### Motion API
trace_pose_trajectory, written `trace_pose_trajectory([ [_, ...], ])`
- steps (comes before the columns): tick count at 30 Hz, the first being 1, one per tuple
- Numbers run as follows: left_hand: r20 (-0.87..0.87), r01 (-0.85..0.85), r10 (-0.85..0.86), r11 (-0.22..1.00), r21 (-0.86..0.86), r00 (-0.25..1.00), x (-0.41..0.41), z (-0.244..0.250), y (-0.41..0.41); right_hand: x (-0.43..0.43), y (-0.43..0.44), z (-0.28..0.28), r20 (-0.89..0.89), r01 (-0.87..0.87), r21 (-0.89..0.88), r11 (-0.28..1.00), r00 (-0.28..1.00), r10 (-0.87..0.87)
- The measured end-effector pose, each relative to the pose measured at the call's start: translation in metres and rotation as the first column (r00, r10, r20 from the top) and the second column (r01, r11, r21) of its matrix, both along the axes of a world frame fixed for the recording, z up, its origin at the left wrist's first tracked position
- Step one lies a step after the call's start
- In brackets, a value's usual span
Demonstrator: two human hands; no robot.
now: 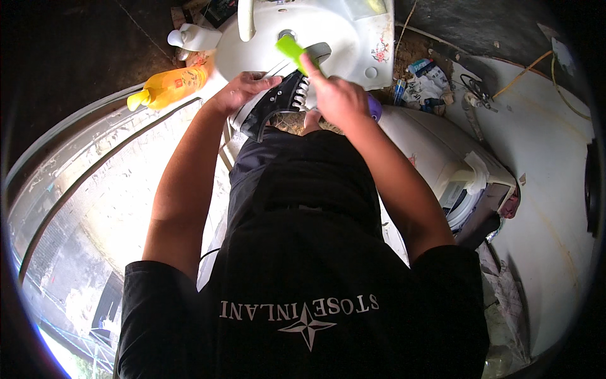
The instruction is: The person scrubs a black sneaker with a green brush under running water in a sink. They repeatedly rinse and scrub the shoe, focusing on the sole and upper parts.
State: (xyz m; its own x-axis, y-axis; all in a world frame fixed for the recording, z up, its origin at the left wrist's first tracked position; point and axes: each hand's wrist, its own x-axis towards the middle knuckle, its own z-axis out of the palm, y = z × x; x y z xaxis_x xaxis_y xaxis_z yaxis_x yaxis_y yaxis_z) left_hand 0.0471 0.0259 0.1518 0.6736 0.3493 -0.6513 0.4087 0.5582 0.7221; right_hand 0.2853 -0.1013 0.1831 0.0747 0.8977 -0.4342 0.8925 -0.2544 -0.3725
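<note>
A black canvas sneaker (275,100) with white laces and a white rubber sole is tilted over the near rim of the white washbasin (341,71). My left hand (244,90) grips it along the sole's side. My right hand (340,97) holds a bright green brush (292,53) by its body, with the index finger stretched along it. The brush lies over the front part of the shoe and looks blurred. Its bristles are hidden from me, and the brush and fingers cover some of the shoe.
A white faucet (246,21) reaches over the basin. Left of it lie a white bottle (195,37) and a yellow bottle (175,86). A washing machine (440,137) stands at right, close to my right arm. Behind it are crumpled packets (428,85). A bright window (109,189) fills the left side.
</note>
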Motion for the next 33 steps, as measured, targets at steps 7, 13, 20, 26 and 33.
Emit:
trace_pose_trajectory([
  [7,0.004,0.015,-0.015,0.999,0.031,1.000,0.000,-0.011,0.001,-0.010,0.002,0.010,-0.108,0.006,-0.080,0.997,0.994,-0.015],
  [13,-0.029,-0.081,0.080,0.997,-0.015,0.996,0.003,-0.004,-0.004,-0.005,0.015,0.008,-0.031,0.169,-0.064,0.984,0.985,-0.171],
  [20,0.044,-0.058,0.055,0.995,0.076,0.998,0.002,-0.002,0.000,0.017,0.021,0.007,0.101,0.224,-0.201,0.954,0.973,-0.208],
  [26,-0.019,-0.077,0.077,0.997,-0.015,0.997,0.005,0.009,0.002,0.004,0.010,0.009,0.047,0.090,-0.037,0.995,0.995,-0.088],
  [33,0.126,-0.003,-0.018,0.986,0.170,0.992,0.002,0.007,0.007,0.036,0.017,-0.011,-0.104,0.434,-0.022,0.901,0.895,-0.434],
])
